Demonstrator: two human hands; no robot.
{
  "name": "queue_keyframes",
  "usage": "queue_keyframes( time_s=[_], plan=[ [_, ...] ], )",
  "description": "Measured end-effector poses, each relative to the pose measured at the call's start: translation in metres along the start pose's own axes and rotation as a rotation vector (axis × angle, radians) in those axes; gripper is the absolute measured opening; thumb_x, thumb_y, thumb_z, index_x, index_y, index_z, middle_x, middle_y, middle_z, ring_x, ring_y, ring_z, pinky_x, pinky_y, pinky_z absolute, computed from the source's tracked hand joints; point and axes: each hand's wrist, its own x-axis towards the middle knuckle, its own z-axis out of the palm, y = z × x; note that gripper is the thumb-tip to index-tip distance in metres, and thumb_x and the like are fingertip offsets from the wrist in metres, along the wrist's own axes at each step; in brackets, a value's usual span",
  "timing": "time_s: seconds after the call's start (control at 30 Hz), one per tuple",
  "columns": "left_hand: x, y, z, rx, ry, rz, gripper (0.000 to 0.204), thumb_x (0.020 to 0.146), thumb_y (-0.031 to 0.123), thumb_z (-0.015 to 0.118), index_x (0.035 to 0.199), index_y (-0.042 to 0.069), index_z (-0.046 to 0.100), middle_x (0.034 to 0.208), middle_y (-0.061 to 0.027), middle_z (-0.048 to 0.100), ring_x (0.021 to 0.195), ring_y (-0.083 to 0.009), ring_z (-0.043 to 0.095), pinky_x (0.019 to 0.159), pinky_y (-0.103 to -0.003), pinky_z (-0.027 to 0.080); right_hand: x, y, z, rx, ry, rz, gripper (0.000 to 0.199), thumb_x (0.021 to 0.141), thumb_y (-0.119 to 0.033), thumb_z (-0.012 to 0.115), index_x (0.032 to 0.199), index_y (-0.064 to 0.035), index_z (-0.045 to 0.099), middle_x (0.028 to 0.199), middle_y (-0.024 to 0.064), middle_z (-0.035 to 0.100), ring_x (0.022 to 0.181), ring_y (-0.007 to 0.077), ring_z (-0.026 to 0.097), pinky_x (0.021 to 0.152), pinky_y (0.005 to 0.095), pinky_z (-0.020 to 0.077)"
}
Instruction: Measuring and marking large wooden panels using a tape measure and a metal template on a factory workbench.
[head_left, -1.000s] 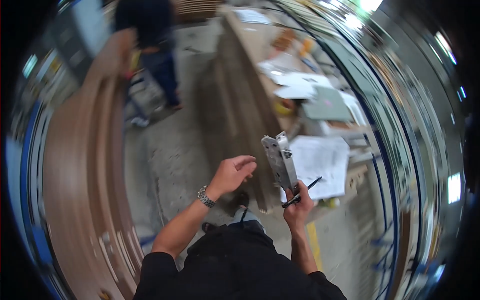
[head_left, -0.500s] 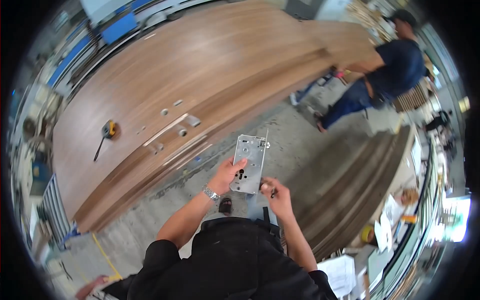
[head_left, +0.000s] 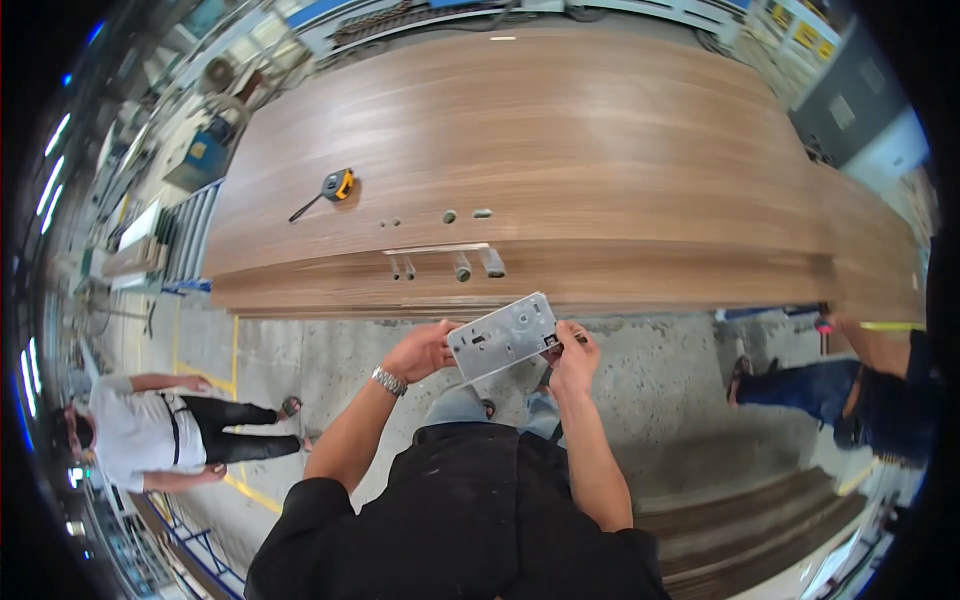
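Change since half a second ago: lock case turned from near upright to lying flat and tilted between both hands; view swung square onto the door slab, with the person in dark blue now at the right rim.
Far left: person in a white top and black trousers (head_left: 150, 432), standing on the grey concrete floor (head_left: 330, 360) beside a yellow floor line.
Upper left: blue cabinet with a small yellow square label (head_left: 205, 152), behind the door's corner.
Door slab: wide walnut-brown door (head_left: 600, 140) lying flat, stacked on others like it; small drilled holes and a narrow pale slot cut near the front edge.
On the door, left: yellow and black tape measure (head_left: 340, 184), with a dark strap trailing toward the left.
Left hand (head_left: 420, 350): closed on the left end of the lock case, fingers curled under, thumb on top; silver watch (head_left: 388, 380) on the wrist.
Lock case (head_left: 503, 335): flat silver-grey metal plate with cut-outs, held in the air just in front of the door's edge, below the slot, right end higher.
Right hand (head_left: 572, 355): pinching the lock case's right end, fingers pressed together.
Upper right: yellow rectangular signs (head_left: 805, 35) on a wall, print too small to tell; grey cabinet with pale labels (head_left: 860, 100) beneath.
Far right: person in a dark blue top and jeans (head_left: 850, 395), bent over by the door's end.
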Motion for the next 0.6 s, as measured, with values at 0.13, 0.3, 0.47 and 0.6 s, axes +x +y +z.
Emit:
queue_keyframes(
  time_s=[0.13,0.3,0.47,0.6],
  plan=[
    [-0.024,-0.03,-0.007,-0.305,0.084,0.171,0.054,0.105,0.039,0.056,0.142,0.0,0.05,0.134,-0.014,0.065,0.122,-0.0286,0.063,0.108,-0.045,0.048,0.021,0.003,0.032,-0.062,-0.057,-0.013,0.007,0.093,-0.011,0.074,0.093,-0.0097,0.066,0.085,0.0004,0.066,0.072,0.011,0.063,0.059,0.0326,0.0557],
    [-0.019,-0.016,0.009,-0.148,0.452,0.204,0.041,0.104,0.033,0.06,0.127,-0.001,0.061,0.122,-0.0145,0.07,0.112,-0.0259,0.068,0.099,-0.042,0.054,0.048,0.03,0.065,-0.176,-0.092,0.052,0.013,0.093,-0.013,0.075,0.092,-0.0117,0.062,0.083,0.0003,0.066,0.071,0.0124,0.064,0.061,0.033,0.0565],
    [-0.014,0.011,-0.039,0.032,0.573,0.125,0.03,0.103,0.023,0.064,0.119,-0.001,0.066,0.101,-0.0125,0.074,0.074,-0.0152,0.069,0.073,-0.028,0.058,0.073,0.048,0.089,-0.729,-0.351,-0.324,0.018,0.091,-0.012,0.078,0.094,-0.0077,0.061,0.087,0.0025,0.066,0.072,0.014,0.064,0.062,0.0327,0.0555],
    [-0.012,0.037,-0.091,0.093,0.512,0.141,0.028,0.102,0.023,0.064,0.117,-0.001,0.066,0.099,-0.0118,0.074,0.071,-0.0134,0.066,0.07,-0.027,0.055,0.064,0.038,0.117,-1.149,-0.549,-0.573,0.027,0.084,-0.013,0.081,0.1,-0.0057,0.061,0.093,0.0139,0.065,0.083,0.0313,0.065,0.075,0.0431,0.0523]
  ],
)
